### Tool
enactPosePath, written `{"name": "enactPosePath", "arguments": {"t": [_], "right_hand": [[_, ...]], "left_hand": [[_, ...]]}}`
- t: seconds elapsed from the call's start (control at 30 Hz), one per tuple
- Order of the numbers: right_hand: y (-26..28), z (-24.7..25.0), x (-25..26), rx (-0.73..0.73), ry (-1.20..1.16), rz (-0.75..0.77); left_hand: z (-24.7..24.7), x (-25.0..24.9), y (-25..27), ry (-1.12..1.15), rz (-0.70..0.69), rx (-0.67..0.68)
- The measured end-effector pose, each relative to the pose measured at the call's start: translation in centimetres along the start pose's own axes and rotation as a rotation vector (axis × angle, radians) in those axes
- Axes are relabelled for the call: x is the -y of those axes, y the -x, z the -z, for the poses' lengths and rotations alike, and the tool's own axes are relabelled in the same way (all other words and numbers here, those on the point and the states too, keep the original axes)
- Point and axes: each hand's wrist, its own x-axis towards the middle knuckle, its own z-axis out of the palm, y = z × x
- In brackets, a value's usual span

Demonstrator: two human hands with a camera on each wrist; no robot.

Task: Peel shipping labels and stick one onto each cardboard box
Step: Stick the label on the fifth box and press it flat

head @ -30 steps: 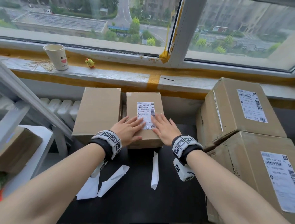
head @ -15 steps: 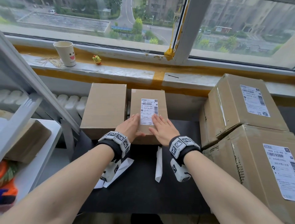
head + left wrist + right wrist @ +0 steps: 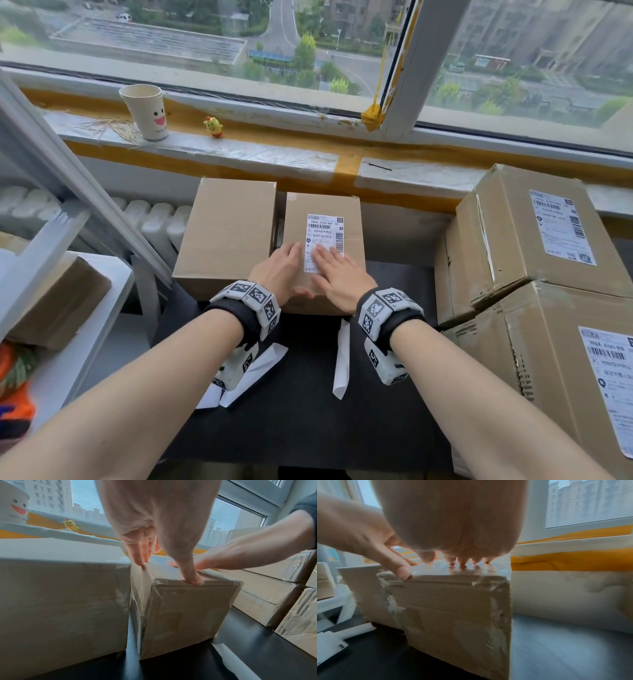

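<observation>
A small cardboard box (image 3: 352,219) stands at the middle of the black table with a white shipping label (image 3: 324,233) stuck on its top. My left hand (image 3: 281,270) lies flat on the box's near left part, thumb at the front edge. My right hand (image 3: 337,274) lies flat with straight fingers pressing the label's lower part. The left wrist view shows the thumb (image 3: 192,574) on the box's front edge (image 3: 188,608). In the right wrist view, my fingertips (image 3: 462,562) touch the glossy top of the box (image 3: 453,608). A larger unlabelled box (image 3: 229,236) stands just left of it.
Two big labelled boxes (image 3: 534,233) (image 3: 565,370) are stacked at the right. White backing strips (image 3: 342,356) (image 3: 260,373) lie on the black table (image 3: 301,411) near me. A paper cup (image 3: 145,111) and a yellow toy (image 3: 213,126) stand on the windowsill. A white shelf (image 3: 85,342) stands at the left.
Both hands slid toward me along the box top, then the right hand moved left onto the label's lower part. The head view shifted slightly left.
</observation>
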Motion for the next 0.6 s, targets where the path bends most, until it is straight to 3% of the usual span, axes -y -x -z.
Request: {"name": "enactPosePath", "arguments": {"t": [0.1, 0.6], "right_hand": [[-0.7, 0.3, 0.4, 0.033, 0.013, 0.063], [-7.0, 5.2, -1.7, 0.138, 0.067, 0.010]], "left_hand": [[0.1, -0.1, -0.5, -0.052, 0.027, 0.013], [0.6, 0.9, -3.3, -0.252, -0.007, 0.191]]}}
